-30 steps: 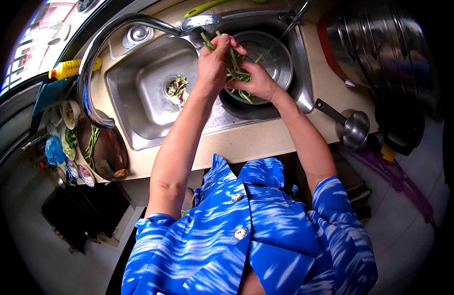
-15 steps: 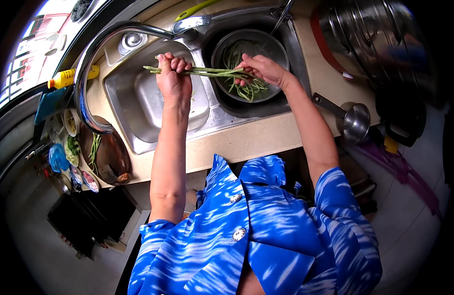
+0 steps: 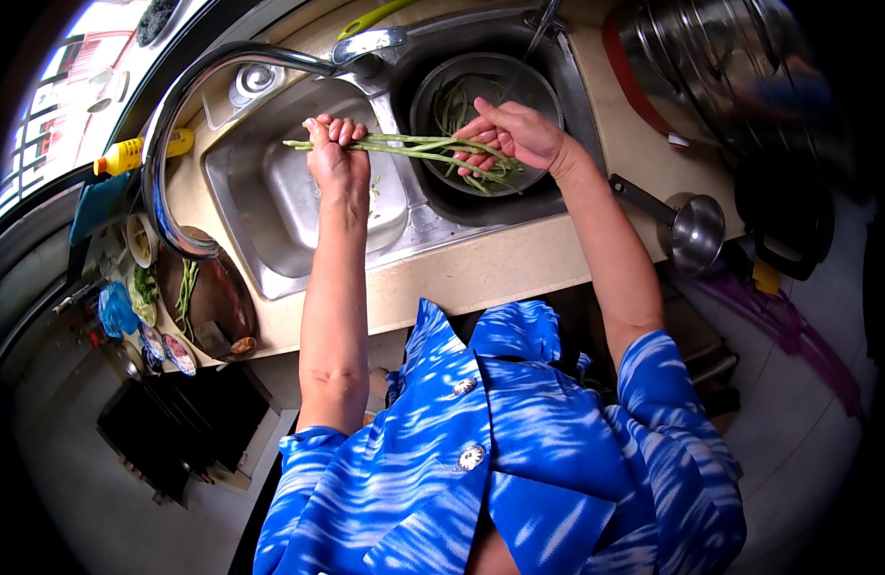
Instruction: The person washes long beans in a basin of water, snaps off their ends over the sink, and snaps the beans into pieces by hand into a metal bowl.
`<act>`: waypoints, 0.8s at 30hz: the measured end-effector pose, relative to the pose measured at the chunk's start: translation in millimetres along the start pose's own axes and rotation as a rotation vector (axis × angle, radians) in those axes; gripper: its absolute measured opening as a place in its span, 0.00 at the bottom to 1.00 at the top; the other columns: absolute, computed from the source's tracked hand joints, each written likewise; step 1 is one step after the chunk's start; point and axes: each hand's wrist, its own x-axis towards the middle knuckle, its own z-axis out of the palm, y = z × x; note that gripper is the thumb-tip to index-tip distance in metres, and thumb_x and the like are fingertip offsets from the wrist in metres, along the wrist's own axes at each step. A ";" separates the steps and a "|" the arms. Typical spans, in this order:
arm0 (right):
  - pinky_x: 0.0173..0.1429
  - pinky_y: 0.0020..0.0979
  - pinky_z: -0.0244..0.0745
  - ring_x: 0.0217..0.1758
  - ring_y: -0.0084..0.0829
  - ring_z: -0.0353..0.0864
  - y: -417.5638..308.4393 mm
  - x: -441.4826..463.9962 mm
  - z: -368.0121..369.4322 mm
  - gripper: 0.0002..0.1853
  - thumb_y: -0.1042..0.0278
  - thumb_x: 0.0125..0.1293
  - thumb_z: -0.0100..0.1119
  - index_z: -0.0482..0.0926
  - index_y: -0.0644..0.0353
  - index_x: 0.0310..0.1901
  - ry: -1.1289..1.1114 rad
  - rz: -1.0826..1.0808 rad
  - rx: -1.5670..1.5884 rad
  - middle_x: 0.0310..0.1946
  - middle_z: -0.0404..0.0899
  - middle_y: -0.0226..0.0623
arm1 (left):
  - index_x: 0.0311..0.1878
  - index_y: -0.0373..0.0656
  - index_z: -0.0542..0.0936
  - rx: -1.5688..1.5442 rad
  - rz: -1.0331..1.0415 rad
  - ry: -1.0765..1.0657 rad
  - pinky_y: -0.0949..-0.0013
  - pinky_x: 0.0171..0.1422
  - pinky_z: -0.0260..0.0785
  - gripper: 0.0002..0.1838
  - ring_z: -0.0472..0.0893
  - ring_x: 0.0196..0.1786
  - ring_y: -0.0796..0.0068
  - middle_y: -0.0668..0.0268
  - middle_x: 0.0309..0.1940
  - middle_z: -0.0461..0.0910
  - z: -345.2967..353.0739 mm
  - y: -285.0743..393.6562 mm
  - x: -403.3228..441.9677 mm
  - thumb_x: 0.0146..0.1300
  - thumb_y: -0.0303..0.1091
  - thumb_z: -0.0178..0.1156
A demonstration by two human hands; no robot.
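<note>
My left hand (image 3: 339,158) is closed round one end of a bundle of long green beans (image 3: 409,146), over the left sink basin (image 3: 294,201). The bundle stretches right to my right hand (image 3: 514,136), whose fingers are spread beneath and beside the bean ends, with the thumb raised. Below my right hand a round metal pan (image 3: 548,96) stands in the right basin with more green beans in it. Small plant scraps lie in the left basin, partly behind my left wrist.
A curved faucet (image 3: 157,144) arches over the left side. A yellow bottle (image 3: 126,156) stands beyond it. At left, a round board (image 3: 217,297) holds more beans. A ladle-like pan (image 3: 696,235) lies right of the sink, below a large metal pot (image 3: 720,77).
My hands were together over the pan and have parted, the left moving left with the beans. Most recently my right hand's fingers have opened around the bean ends.
</note>
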 end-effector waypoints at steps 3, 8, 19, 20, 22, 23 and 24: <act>0.34 0.20 0.77 0.35 0.30 0.83 -1.6 0.3 0.6 0.24 0.56 0.66 0.49 0.72 0.76 0.48 -0.035 -0.008 -0.037 0.38 0.80 0.49 | 0.32 0.44 0.67 -0.040 -0.002 0.018 0.73 0.29 0.56 0.16 0.56 0.20 0.81 0.74 0.17 0.57 -5.3 -1.1 2.0 0.69 0.46 0.42; 0.32 0.19 0.76 0.34 0.30 0.83 -3.5 -1.4 4.0 0.17 0.75 0.58 0.55 0.72 0.78 0.47 0.008 -0.020 -0.093 0.36 0.80 0.50 | 0.32 0.43 0.67 -0.076 -0.001 0.047 0.72 0.29 0.56 0.16 0.56 0.20 0.80 0.73 0.17 0.56 -6.7 -3.5 2.8 0.69 0.46 0.42; 0.26 0.17 0.71 0.25 0.21 0.80 5.5 12.2 1.5 0.08 0.80 0.52 0.49 0.76 0.72 0.33 0.012 0.126 -0.394 0.24 0.79 0.40 | 0.32 0.43 0.67 -0.121 -0.001 0.042 0.73 0.29 0.56 0.16 0.56 0.19 0.80 0.72 0.16 0.57 -4.8 -4.8 3.6 0.69 0.45 0.43; 0.24 0.17 0.70 0.22 0.20 0.77 6.6 13.7 1.3 0.07 0.79 0.53 0.48 0.76 0.70 0.32 0.041 0.111 -0.374 0.22 0.77 0.37 | 0.31 0.43 0.67 -0.115 0.008 0.041 0.73 0.29 0.56 0.16 0.56 0.19 0.80 0.72 0.16 0.57 -4.7 -5.0 4.1 0.69 0.44 0.43; 0.22 0.16 0.68 0.19 0.18 0.74 7.6 16.2 -0.6 0.06 0.79 0.53 0.47 0.75 0.68 0.30 0.070 0.097 -0.354 0.20 0.76 0.34 | 0.31 0.43 0.67 -0.123 0.005 0.026 0.73 0.29 0.56 0.16 0.56 0.19 0.80 0.72 0.16 0.57 -4.9 -3.0 5.9 0.69 0.44 0.43; 0.20 0.15 0.66 0.18 0.16 0.72 7.2 16.7 -0.9 0.06 0.79 0.53 0.47 0.75 0.67 0.30 0.087 0.085 -0.333 0.19 0.75 0.32 | 0.31 0.43 0.67 -0.132 0.002 0.011 0.73 0.29 0.56 0.16 0.56 0.19 0.80 0.72 0.16 0.57 -4.1 -2.3 6.0 0.69 0.44 0.43; 0.19 0.15 0.64 0.16 0.15 0.69 6.9 17.6 -0.9 0.05 0.79 0.54 0.47 0.75 0.65 0.30 0.103 0.073 -0.312 0.18 0.74 0.31 | 0.31 0.43 0.67 -0.148 -0.012 0.007 0.73 0.29 0.56 0.16 0.57 0.19 0.80 0.73 0.15 0.57 -3.2 -2.8 6.1 0.69 0.44 0.43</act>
